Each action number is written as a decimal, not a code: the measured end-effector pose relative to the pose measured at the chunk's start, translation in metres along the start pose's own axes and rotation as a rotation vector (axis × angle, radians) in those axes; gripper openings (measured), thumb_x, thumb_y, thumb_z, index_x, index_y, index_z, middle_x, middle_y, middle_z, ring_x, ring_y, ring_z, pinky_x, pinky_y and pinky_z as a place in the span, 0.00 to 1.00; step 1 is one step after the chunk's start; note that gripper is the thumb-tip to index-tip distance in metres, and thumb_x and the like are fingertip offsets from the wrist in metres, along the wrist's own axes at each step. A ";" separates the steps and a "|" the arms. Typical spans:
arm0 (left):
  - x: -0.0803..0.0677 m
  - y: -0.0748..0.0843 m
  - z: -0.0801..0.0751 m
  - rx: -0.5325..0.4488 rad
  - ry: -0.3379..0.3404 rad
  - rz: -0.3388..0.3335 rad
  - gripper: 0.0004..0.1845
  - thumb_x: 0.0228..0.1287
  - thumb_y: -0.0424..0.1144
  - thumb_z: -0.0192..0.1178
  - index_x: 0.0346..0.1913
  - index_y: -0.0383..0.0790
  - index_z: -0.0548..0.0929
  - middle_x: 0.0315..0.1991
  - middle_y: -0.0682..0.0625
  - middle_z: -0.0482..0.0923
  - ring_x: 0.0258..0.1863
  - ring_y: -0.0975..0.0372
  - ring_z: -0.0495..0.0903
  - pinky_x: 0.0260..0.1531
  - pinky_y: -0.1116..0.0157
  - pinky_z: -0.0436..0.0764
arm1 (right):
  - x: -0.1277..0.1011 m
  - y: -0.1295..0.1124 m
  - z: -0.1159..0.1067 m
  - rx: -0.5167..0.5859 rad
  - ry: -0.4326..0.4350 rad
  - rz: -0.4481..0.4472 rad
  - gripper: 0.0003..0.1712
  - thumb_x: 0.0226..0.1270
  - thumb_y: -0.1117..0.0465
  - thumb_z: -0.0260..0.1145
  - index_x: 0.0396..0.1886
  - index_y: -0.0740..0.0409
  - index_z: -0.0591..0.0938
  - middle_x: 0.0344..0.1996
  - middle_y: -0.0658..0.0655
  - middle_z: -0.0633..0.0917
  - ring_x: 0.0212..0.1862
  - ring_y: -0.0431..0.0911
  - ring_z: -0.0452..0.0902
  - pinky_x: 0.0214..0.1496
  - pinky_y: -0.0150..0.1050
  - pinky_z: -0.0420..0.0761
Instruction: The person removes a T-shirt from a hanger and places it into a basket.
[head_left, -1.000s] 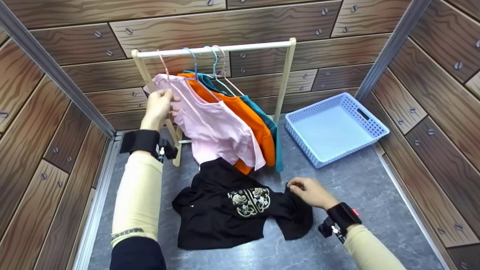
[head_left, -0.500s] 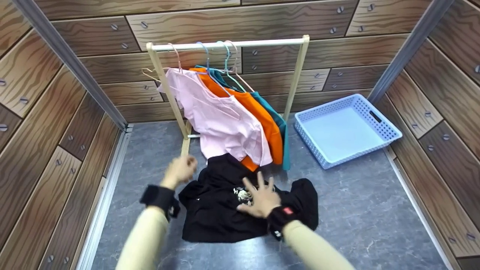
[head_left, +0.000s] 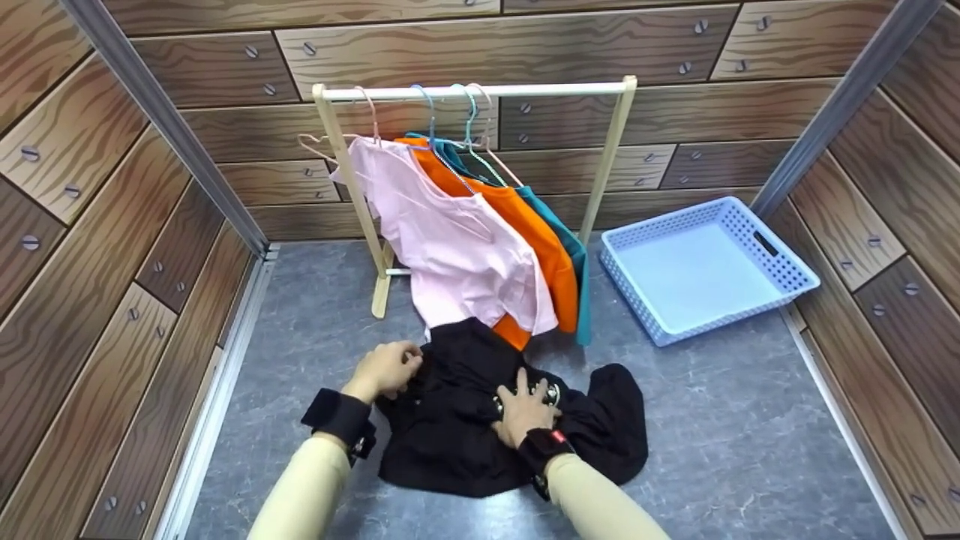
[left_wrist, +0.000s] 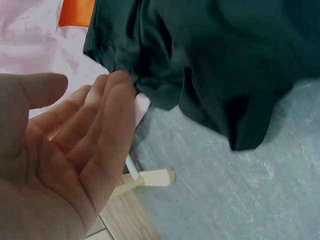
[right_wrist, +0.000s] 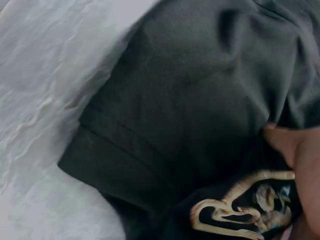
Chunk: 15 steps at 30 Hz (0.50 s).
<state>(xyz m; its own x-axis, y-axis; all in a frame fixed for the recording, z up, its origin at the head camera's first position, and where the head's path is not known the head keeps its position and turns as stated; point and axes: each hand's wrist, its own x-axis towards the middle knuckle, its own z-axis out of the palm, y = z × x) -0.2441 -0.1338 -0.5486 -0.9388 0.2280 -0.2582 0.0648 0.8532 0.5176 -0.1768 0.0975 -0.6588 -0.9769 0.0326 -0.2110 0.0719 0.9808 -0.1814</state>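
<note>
A black garment (head_left: 465,442) with a pale embroidered emblem (right_wrist: 240,210) lies crumpled on the grey floor. My left hand (head_left: 390,366) is at its left edge. In the left wrist view the palm (left_wrist: 75,150) faces up with fairly straight fingers, whose tips touch the dark fabric (left_wrist: 225,60). My right hand (head_left: 523,409) lies flat with spread fingers on the middle of the garment, covering most of the emblem. One finger (right_wrist: 295,150) of it shows against the cloth (right_wrist: 190,100) in the right wrist view.
Just behind the garment stands a small wooden rack (head_left: 480,91) holding pink (head_left: 457,247), orange (head_left: 547,255) and teal (head_left: 581,262) shirts on hangers. Its foot (left_wrist: 150,177) is near my left hand. A light blue basket (head_left: 697,277) sits at the right, and wood-panel walls close in the floor.
My left hand left the pink shirt on the rack and came down to the black garment's left edge. My right hand let go of the garment's right part and spread flat on its middle.
</note>
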 end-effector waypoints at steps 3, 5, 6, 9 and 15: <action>0.000 0.002 -0.001 0.008 -0.015 0.000 0.10 0.69 0.43 0.56 0.48 0.47 0.83 0.31 0.51 0.85 0.17 0.59 0.83 0.19 0.63 0.81 | 0.002 0.007 -0.002 -0.018 0.054 -0.030 0.31 0.48 0.48 0.76 0.55 0.46 0.79 0.64 0.61 0.72 0.62 0.71 0.67 0.40 0.69 0.77; 0.000 0.003 -0.002 0.055 0.000 0.014 0.11 0.69 0.43 0.55 0.48 0.47 0.84 0.34 0.50 0.86 0.22 0.58 0.84 0.27 0.60 0.82 | 0.002 0.011 -0.004 -0.032 0.106 -0.067 0.26 0.48 0.53 0.75 0.49 0.49 0.82 0.55 0.62 0.77 0.52 0.69 0.74 0.39 0.63 0.80; 0.000 0.003 -0.002 0.077 0.004 0.021 0.11 0.69 0.44 0.55 0.48 0.47 0.84 0.35 0.50 0.86 0.23 0.57 0.84 0.30 0.58 0.82 | 0.002 0.014 -0.005 -0.030 0.130 -0.085 0.22 0.49 0.55 0.74 0.47 0.50 0.83 0.52 0.62 0.78 0.48 0.67 0.77 0.39 0.61 0.80; 0.000 0.004 -0.002 0.126 0.009 0.026 0.13 0.69 0.46 0.55 0.50 0.47 0.83 0.40 0.48 0.87 0.21 0.59 0.84 0.36 0.55 0.81 | 0.002 0.024 -0.011 0.008 0.160 -0.120 0.13 0.50 0.61 0.71 0.38 0.52 0.83 0.42 0.60 0.82 0.38 0.63 0.80 0.37 0.57 0.80; -0.001 0.005 -0.005 0.112 -0.027 0.000 0.13 0.69 0.46 0.55 0.51 0.48 0.82 0.44 0.46 0.86 0.12 0.62 0.80 0.26 0.61 0.81 | 0.006 0.047 -0.040 0.175 0.077 -0.162 0.13 0.46 0.70 0.68 0.26 0.49 0.75 0.27 0.53 0.79 0.32 0.55 0.80 0.30 0.51 0.77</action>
<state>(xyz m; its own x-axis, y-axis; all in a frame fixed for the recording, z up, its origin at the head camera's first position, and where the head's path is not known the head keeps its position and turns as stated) -0.2443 -0.1323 -0.5422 -0.9293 0.2396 -0.2812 0.1038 0.8998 0.4237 -0.1871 0.1519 -0.6302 -0.9904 -0.1015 -0.0934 -0.0599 0.9264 -0.3717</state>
